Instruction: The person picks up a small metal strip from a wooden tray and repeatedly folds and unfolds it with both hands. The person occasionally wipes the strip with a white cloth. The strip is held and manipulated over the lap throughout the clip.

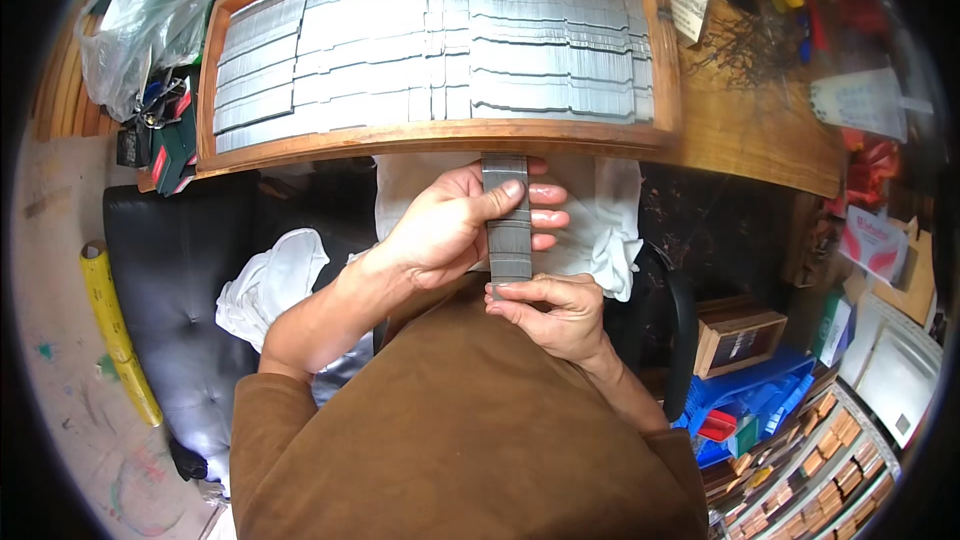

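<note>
A narrow stack of thin grey metal plates (509,240) runs lengthwise away from my body, just below the near edge of a wooden tray (430,137). My left hand (440,225) is closed around its upper part, thumb on top, with fingertips showing past the right side. At the stack's near end, my right hand (562,315) pinches it between thumb and fingers. Packed rows of similar grey metal plates (360,50) fill much of the tray. The stack's underside is hidden.
White cloth (612,220) hangs under the tray, and another white cloth (270,275) lies on the black seat (165,290). A plastic bag (150,25) sits left of the tray, a cup (858,100) at right. Lower right are a wooden box (738,338) and blue bin (750,400).
</note>
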Demonstrator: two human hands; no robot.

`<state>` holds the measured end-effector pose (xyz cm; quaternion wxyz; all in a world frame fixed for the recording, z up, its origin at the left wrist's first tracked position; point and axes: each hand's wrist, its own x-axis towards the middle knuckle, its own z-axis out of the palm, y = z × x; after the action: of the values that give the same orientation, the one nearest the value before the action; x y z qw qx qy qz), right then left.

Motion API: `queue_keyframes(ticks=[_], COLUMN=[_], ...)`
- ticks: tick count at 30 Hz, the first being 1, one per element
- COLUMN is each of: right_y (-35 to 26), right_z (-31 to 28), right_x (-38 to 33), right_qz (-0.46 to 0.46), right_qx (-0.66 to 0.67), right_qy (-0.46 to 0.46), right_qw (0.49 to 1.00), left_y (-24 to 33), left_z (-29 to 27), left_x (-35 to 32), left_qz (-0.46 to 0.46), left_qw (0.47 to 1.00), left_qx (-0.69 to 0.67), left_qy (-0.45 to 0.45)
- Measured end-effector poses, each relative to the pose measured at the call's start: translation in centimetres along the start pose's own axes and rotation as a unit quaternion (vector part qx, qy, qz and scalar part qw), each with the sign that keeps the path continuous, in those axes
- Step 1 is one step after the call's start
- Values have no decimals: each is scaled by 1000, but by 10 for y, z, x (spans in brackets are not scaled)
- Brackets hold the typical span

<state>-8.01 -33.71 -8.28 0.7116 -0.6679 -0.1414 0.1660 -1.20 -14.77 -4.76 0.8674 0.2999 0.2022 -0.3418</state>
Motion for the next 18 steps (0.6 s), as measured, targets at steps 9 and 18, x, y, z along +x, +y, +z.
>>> queue_keyframes(ticks=[9,18], right_y=[-45,-38], right_z=[-47,-43], right_x=[15,54], right_qz=[42,-24], right_qx=[-87,554], right_qy=[-40,-58], right_qw=[994,830], left_y=[-12,-34], left_z=[-13,0], left_x=[-3,-15], left_qz=[17,74], left_qw=[1000,997], left_qx=[6,24], left_qy=[-13,-21])
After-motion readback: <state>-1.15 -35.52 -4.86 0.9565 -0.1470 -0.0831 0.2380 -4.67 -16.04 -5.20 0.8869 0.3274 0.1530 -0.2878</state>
